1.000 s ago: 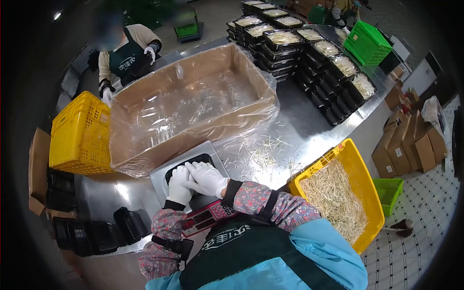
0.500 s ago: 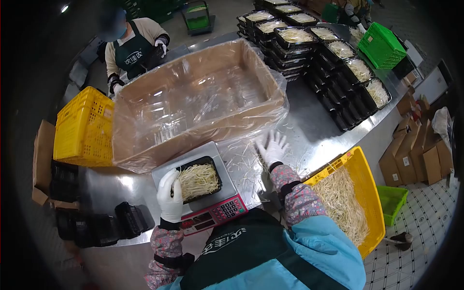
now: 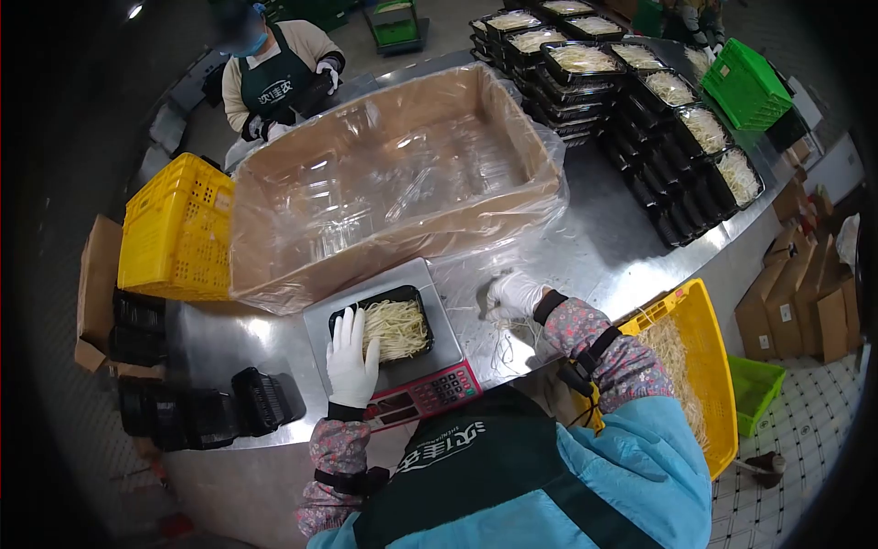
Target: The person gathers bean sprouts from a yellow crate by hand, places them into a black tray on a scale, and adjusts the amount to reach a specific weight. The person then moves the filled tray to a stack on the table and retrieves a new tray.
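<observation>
My left hand [image 3: 352, 361], white-gloved, lies with straight fingers along the left side of a black plastic tray. Pale bean sprouts [image 3: 399, 329] fill that tray, which sits on the metal plate of a red weighing scale [image 3: 425, 398]. To the right of the scale, my right hand [image 3: 515, 297], also gloved, is closed low over the metal table [image 3: 585, 247]. Its fingers curl around some loose bean sprouts; strands stick out below the hand, though most of its grip is hidden.
A plastic-lined carton [image 3: 393, 224] stands behind the scale. Yellow crates stand left [image 3: 178, 229] and right [image 3: 718, 384], the right one holding sprouts. Filled trays [image 3: 585, 59] are stacked at the back; black trays [image 3: 206, 416] lie left. A co-worker [image 3: 274, 78] stands across the table.
My right hand has gone from spread fingers to a closed grip over the scattered sprouts. My left hand's fingers have straightened against the tray. The whole view has shifted slightly.
</observation>
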`<state>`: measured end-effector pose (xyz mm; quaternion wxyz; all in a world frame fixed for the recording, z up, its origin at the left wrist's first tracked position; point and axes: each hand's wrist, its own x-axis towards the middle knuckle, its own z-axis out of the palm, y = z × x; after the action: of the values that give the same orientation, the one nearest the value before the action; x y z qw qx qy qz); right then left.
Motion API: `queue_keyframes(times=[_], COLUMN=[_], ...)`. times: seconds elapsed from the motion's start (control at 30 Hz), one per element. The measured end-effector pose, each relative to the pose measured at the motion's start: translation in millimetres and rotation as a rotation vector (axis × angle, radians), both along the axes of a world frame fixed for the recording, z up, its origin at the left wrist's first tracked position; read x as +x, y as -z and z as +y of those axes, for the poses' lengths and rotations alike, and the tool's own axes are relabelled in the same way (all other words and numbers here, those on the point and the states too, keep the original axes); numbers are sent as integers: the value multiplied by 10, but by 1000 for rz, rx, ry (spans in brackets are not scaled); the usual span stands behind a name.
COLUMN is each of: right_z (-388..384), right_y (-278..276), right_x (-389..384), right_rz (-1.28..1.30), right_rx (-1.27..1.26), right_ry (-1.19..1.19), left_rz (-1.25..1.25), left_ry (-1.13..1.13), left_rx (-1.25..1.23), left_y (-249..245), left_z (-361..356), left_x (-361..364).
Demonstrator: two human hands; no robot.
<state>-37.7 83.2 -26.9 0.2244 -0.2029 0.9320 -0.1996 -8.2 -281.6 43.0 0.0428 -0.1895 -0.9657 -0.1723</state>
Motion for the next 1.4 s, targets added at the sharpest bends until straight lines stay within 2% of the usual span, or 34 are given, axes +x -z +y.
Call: queue_keyframes(times=[0.07, 0.13, 0.2, 0.23, 0.27, 0.33, 0.37, 0.43, 0.47, 0.53, 0.57, 0.6, 0.67, 0.8, 0.83, 0.93, 1.0, 1.07, 1.13, 1.27, 1.4], right_z=[-177, -539, -895, -983, -998, -718, -487, 60, 334, 687, 738, 719, 455, 2, -54, -124, -247, -473, -814, -1257, -661], right_y=[-176, -112, -119, -67, 16, 185, 266, 212, 312, 290, 298, 284, 70, 236, 248, 173, 57, -81, -43, 212, 182], right_x=[-128, -236, -277, -262, -245, -236, -183, -11, 66, 284, 404, 534, 695, 832, 778, 491, 209, 11, -99, -188, -180], right_rz=[66, 435, 600, 506, 518, 514, 566, 408, 434, 316, 348, 381, 201, 269, 313, 469, 602, 617, 627, 648, 623], right_rx=[-147, -491, -419, -364, -415, -460, -391, -279, -240, -132, -81, -32, 95, 207, 136, -107, -320, -443, -426, -343, -402], right_ry=[212, 317, 286, 243, 258, 229, 261, 434, 507, 642, 612, 580, 486, 193, 243, 394, 500, 437, 323, 276, 279], left_rz=[12, 34, 36, 9, -19, -10, -7, 74, 159, 208, 231, 219, 196, 180, 124, 15, 16, -2, -13, -48, -29], left_ry=[-39, -72, -69, -75, -81, -69, -69, -53, -34, 97, 162, 204, 289, 96, 25, 58, 21, -26, -50, -34, 19], left_rx=[-9, -24, 3, 3, 5, -6, -8, 41, 64, 258, 351, 327, 270, 148, 99, -80, -57, -94, -124, -116, -79], left_y=[34, 62, 143, 165, 181, 142, 105, -38, -124, -288, -354, -413, -502, -210, -242, 12, 14, -52, -71, -78, -87], left_z=[2, -1, -29, -28, -25, -24, -16, 35, 81, 257, 366, 493, 711, 559, 495, 122, -1, -121, -256, -426, -408], left_x=[-72, -126, -178, -191, -202, -189, -163, -108, -90, -45, -20, 1, 19, -197, -205, -238, -131, 11, 138, 270, 229])
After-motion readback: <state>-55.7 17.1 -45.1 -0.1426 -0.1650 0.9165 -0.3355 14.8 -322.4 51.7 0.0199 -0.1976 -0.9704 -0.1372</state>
